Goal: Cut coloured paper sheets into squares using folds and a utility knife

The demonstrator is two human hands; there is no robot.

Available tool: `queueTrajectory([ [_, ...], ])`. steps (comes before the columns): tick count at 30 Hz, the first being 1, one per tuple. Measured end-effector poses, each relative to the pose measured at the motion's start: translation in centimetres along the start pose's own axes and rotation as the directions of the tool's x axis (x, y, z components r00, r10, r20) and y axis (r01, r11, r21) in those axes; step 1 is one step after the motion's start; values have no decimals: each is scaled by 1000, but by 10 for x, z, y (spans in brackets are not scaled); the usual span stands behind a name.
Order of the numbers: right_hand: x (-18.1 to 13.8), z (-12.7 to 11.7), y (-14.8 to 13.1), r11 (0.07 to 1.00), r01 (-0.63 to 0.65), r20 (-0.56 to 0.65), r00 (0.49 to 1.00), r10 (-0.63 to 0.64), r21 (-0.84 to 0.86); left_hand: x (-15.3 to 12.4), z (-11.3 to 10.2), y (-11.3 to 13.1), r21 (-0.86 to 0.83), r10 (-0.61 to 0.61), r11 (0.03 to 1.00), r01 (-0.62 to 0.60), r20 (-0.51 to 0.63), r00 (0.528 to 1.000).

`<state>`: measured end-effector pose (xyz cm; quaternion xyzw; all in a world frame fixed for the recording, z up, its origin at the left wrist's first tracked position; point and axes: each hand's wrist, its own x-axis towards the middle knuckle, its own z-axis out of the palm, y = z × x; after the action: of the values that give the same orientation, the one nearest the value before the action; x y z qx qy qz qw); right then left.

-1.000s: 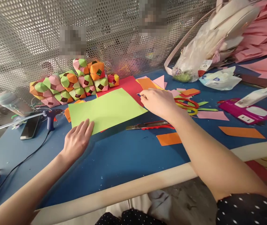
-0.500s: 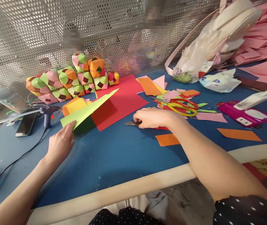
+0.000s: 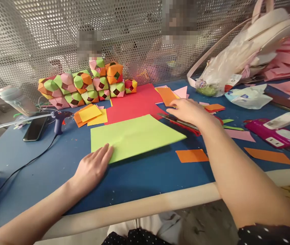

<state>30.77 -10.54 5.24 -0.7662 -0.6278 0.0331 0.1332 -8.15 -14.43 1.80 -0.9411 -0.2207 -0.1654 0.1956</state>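
While our left hand (image 3: 92,168) lies flat and open at lower centre-left of the frame, fingertips pressing the near left corner of one lime-green sheet (image 3: 134,136), our right hand (image 3: 189,112) sits right of centre, curled over a red-handled utility knife (image 3: 179,122) whose blade pokes out to the left, just past the sheet's far right corner. That green sheet lies flat on the blue table (image 3: 139,177), centre frame, stretching up and to the right from the left hand towards the right one. We count one red sheet (image 3: 134,103) behind it, partly covered by its far edge. Upper left of centre, a heap of folded paper cubes (image 3: 88,83) stands against the perforated metal screen (image 3: 45,34); we make it roughly a dozen, though the pile hides some. Before the heap lie a few small orange and yellow squares (image 3: 90,114), overlapping. One glue gun (image 3: 58,119) stands at left, its cord trailing to the lower left, with one dark phone (image 3: 34,127) just beside it. At lower right of the green sheet we see one orange rectangle (image 3: 192,155), and one long orange strip (image 3: 268,155) lies further right. One magenta case (image 3: 274,134) rests at far right, and one plastic bag (image 3: 226,64) slumps upper right.
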Motion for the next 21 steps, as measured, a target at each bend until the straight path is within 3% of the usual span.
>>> queueTrajectory([
  [3, -5, -2, -9, 993, 34, -58, 998, -28, 112, 3, 0, 9, -8, 135, 991, -135, 27, 990],
  [6, -12, 11, -32, 964, 156, 37, 985, -168, 215, 4, 1, 12, -22, 196, 980, -195, 53, 979],
  [8, -20, 29, -52, 927, 288, 104, 942, -320, 241, 3, 3, 11, -48, 198, 980, -195, 70, 978],
  [11, -32, 57, -79, 851, 462, 108, 860, -499, 251, 1, 5, 5, -124, 94, 989, -86, 65, 993],
  [14, -42, 77, -94, 789, 561, 188, 771, -608, 252, 4, 4, -6, -285, -198, 937, 201, 43, 979],
  [16, -45, 83, -98, 779, 578, 231, 746, -625, 242, 10, 1, -15, -478, -450, 760, 440, 102, 887],
  [18, -46, 85, -98, 783, 579, 245, 744, -622, 228, 18, -2, -25, -683, -644, 389, 618, 278, 712],
  [19, -46, 85, -98, 784, 580, 248, 744, -621, 223, 23, -3, -30, -753, -690, 155, 639, 381, 616],
  [21, -45, 84, -97, 782, 582, 255, 739, -623, 223, 30, -4, -37, -798, -712, -241, 552, 532, 458],
])
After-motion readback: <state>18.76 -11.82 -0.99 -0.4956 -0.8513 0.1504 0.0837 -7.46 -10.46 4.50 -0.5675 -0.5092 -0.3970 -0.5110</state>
